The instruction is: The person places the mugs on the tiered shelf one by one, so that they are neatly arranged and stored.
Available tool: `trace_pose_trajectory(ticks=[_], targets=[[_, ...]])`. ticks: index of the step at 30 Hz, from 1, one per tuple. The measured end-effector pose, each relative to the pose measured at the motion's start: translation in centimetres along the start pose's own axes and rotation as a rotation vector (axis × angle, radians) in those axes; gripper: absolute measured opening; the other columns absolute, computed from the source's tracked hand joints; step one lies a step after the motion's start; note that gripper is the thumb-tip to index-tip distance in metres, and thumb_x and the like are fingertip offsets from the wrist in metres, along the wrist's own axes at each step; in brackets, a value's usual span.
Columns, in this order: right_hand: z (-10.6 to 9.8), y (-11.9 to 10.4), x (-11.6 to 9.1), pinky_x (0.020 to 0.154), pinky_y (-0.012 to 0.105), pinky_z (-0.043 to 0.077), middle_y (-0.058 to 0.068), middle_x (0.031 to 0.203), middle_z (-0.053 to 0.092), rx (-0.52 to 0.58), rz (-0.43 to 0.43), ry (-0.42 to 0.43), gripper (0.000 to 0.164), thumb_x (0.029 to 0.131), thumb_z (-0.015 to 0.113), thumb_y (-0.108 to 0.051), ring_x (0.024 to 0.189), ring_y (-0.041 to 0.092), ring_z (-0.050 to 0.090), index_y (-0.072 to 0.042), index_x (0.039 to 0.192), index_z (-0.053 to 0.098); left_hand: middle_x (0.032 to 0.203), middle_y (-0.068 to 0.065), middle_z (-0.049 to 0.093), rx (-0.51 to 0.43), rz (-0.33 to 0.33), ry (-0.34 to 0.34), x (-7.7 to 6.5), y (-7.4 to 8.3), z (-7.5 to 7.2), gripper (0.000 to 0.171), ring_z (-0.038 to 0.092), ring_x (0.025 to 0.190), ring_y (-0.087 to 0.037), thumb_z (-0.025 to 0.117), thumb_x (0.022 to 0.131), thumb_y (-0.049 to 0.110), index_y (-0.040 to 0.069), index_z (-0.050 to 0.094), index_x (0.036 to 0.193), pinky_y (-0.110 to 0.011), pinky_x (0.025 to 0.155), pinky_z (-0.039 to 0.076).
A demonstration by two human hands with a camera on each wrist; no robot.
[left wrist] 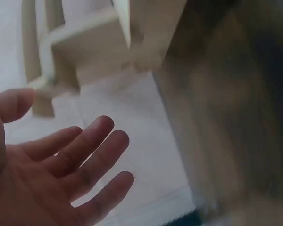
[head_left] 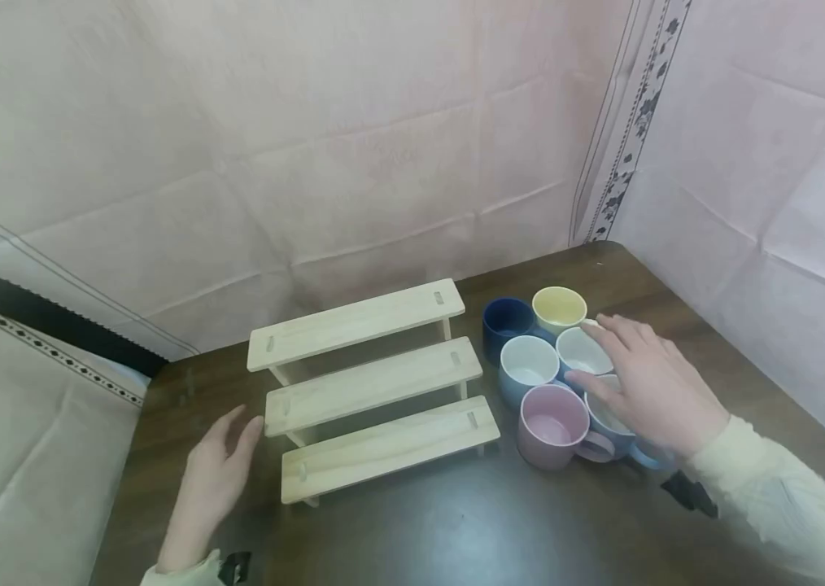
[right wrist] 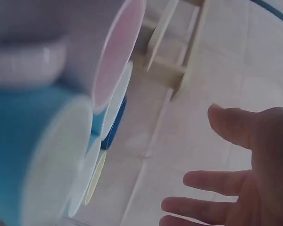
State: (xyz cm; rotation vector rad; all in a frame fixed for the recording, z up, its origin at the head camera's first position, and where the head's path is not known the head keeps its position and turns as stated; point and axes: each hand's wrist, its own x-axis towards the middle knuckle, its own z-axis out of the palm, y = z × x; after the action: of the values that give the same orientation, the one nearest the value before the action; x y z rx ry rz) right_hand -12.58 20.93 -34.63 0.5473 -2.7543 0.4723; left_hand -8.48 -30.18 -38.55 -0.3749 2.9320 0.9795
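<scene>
My right hand [head_left: 650, 382] hovers over the right side of a cluster of mugs, its fingers spread and holding nothing. Partly hidden beneath it are a light blue mug [head_left: 605, 411] and another light blue mug [head_left: 579, 352] with white insides. Beside these stand a third light blue mug [head_left: 528, 365], a pink mug [head_left: 553, 427] in front, a navy mug [head_left: 506, 319] and a yellow mug [head_left: 559, 308] behind. At the left, my left hand [head_left: 215, 468] is empty with loosely spread fingers, close to the left end of a three-step wooden rack [head_left: 376, 387].
The rack stands in the middle of the dark wooden table [head_left: 412, 537], its boards bare. Pale cloth [head_left: 383, 163] hangs behind the table and along both sides. In the right wrist view, mug rims [right wrist: 61, 155] fill the left side.
</scene>
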Motion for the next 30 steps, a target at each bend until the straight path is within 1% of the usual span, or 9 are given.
trace_pose_trajectory(ticks=[5,8,9,12,15,18,22,26,30], targets=[[0.8,-1.2,-2.8,0.083,0.060,0.041,0.019,0.120,0.059,0.039,-0.037,0.144,0.052,0.083,0.076,-0.029,0.108,0.041,0.051,-0.001,0.124,0.060,0.145,-0.028,0.039,-0.139,-0.041,-0.006,1.2,0.7,1.8,0.082,0.036,0.132,-0.046,0.031,0.097,0.064,0.000,0.029,0.149,-0.064,0.101,0.034],[1.6,-1.8,-4.5,0.075,0.054,0.045,0.012,0.112,0.061,0.056,-0.026,0.206,0.046,0.079,0.078,-0.022,0.099,0.033,0.053,-0.006,0.119,0.063,0.144,-0.027,0.040,-0.236,-0.079,0.009,1.7,1.0,2.5,0.081,0.043,0.127,-0.044,0.032,0.097,0.063,0.000,0.029,0.149,-0.062,0.098,0.038],[1.9,-2.0,-5.0,0.072,0.051,0.046,0.009,0.109,0.062,0.056,-0.023,0.228,0.044,0.078,0.079,-0.020,0.096,0.030,0.054,-0.007,0.118,0.064,0.142,-0.027,0.043,-0.273,-0.092,0.016,1.8,1.1,2.7,0.080,0.048,0.123,-0.042,0.033,0.098,0.061,0.000,0.030,0.149,-0.060,0.097,0.040],[2.9,-2.4,-6.5,0.065,0.048,0.050,0.005,0.104,0.062,0.063,-0.001,0.278,0.041,0.075,0.079,-0.016,0.092,0.025,0.056,-0.009,0.114,0.065,0.134,-0.023,0.051,-0.371,-0.127,0.038,2.1,1.2,3.1,0.074,0.059,0.109,-0.035,0.036,0.099,0.057,0.001,0.032,0.148,-0.047,0.090,0.048],[3.9,-2.7,-7.6,0.062,0.047,0.051,0.003,0.099,0.062,0.057,0.027,0.308,0.036,0.076,0.078,-0.015,0.087,0.022,0.059,-0.009,0.110,0.066,0.131,-0.020,0.054,-0.438,-0.144,0.062,2.3,1.4,3.3,0.072,0.059,0.104,-0.029,0.040,0.099,0.055,0.002,0.033,0.147,-0.034,0.082,0.050],[4.9,-2.8,-8.5,0.059,0.047,0.051,0.002,0.094,0.061,0.052,0.067,0.318,0.031,0.077,0.078,-0.014,0.080,0.021,0.058,-0.009,0.105,0.066,0.134,-0.019,0.051,-0.476,-0.151,0.070,2.5,1.6,3.5,0.074,0.055,0.110,-0.028,0.042,0.099,0.056,0.002,0.032,0.148,-0.028,0.078,0.049],[5.7,-2.8,-9.4,0.056,0.048,0.051,0.003,0.092,0.060,0.049,0.115,0.327,0.028,0.077,0.077,-0.013,0.076,0.022,0.058,-0.010,0.102,0.066,0.138,-0.020,0.048,-0.519,-0.152,0.067,2.7,1.8,3.8,0.074,0.050,0.115,-0.029,0.043,0.099,0.055,0.002,0.031,0.149,-0.027,0.078,0.047],[6.4,-2.6,-10.0,0.057,0.048,0.051,0.004,0.095,0.061,0.042,0.103,0.355,0.028,0.077,0.074,-0.014,0.080,0.024,0.060,-0.010,0.104,0.067,0.137,-0.019,0.049,-0.541,-0.157,0.084,2.9,1.9,4.1,0.070,0.052,0.111,-0.027,0.043,0.100,0.053,0.003,0.033,0.148,-0.025,0.075,0.048],[6.9,-2.4,-10.2,0.057,0.049,0.052,0.004,0.097,0.062,0.042,0.098,0.361,0.029,0.077,0.073,-0.015,0.081,0.026,0.063,-0.009,0.106,0.067,0.136,-0.019,0.051,-0.560,-0.160,0.101,3.1,1.9,4.4,0.066,0.054,0.102,-0.020,0.043,0.101,0.048,0.004,0.034,0.148,-0.023,0.071,0.048]])
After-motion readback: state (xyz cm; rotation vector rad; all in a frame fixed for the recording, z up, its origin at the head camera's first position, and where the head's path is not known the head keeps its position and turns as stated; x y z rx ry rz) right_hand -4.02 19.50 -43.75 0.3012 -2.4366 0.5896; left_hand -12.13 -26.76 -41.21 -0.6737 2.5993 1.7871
